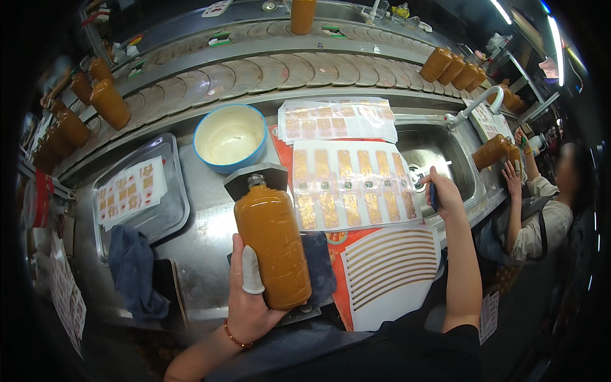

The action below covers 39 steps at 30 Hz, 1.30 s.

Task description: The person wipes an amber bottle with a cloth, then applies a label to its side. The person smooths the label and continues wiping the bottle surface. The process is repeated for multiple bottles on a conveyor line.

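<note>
My left hand [248, 310], with a pale cover on one finger and a beaded bracelet at the wrist, grips the lower side of a caramel-brown glazed bottle [272, 248]. The bottle tilts slightly, its short neck pointing away from me. Behind its neck is a dark angular stand [280, 176]; whether they touch I cannot tell. My right hand [445, 194], over the near left part of the sink, is closed around a small dark blue object [434, 197], its kind unclear. Between my hands lies a sheet of gold decal strips [350, 184]. A sheet of thin curved brown-gold strips [391, 270] is nearer.
A blue-rimmed bowl [230, 137] and a metal tray [181, 207] holding decals stand left, beside a blue cloth [133, 270]. A sink [471, 149] with a faucet [493, 95] lies right. Brown bottles [109, 105] line the conveyor [254, 76]. A co-worker [541, 204] handles another bottle at right.
</note>
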Each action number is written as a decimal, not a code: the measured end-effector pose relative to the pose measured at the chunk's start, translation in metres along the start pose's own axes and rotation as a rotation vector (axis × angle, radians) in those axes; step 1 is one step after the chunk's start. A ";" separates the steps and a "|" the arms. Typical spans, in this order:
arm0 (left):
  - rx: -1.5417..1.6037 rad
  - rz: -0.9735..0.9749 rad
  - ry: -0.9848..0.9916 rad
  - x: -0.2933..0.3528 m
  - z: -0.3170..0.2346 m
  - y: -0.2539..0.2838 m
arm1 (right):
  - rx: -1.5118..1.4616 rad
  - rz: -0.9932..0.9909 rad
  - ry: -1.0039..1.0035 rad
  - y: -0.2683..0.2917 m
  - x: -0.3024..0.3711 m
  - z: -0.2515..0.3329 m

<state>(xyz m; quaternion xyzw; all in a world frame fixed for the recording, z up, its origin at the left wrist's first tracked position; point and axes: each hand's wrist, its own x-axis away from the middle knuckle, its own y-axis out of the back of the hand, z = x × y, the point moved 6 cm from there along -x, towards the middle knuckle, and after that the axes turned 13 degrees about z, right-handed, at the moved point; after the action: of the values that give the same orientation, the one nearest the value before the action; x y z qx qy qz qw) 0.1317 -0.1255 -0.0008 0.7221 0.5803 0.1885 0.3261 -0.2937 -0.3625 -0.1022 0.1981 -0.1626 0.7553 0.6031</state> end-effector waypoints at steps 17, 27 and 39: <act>0.104 0.019 0.057 0.023 0.017 0.055 | 0.559 0.108 0.464 -0.125 -0.013 0.075; -0.385 -0.134 0.518 -0.004 0.210 0.257 | 0.242 0.195 0.262 -0.115 0.033 0.018; -0.430 0.305 0.583 -0.064 0.305 0.264 | 0.152 0.149 0.209 -0.101 0.068 -0.009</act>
<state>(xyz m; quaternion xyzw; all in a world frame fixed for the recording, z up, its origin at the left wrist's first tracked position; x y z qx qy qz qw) 0.5023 -0.2934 -0.0304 0.6313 0.4820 0.5494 0.2595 -0.2096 -0.2788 -0.0759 0.1507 -0.0554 0.8246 0.5425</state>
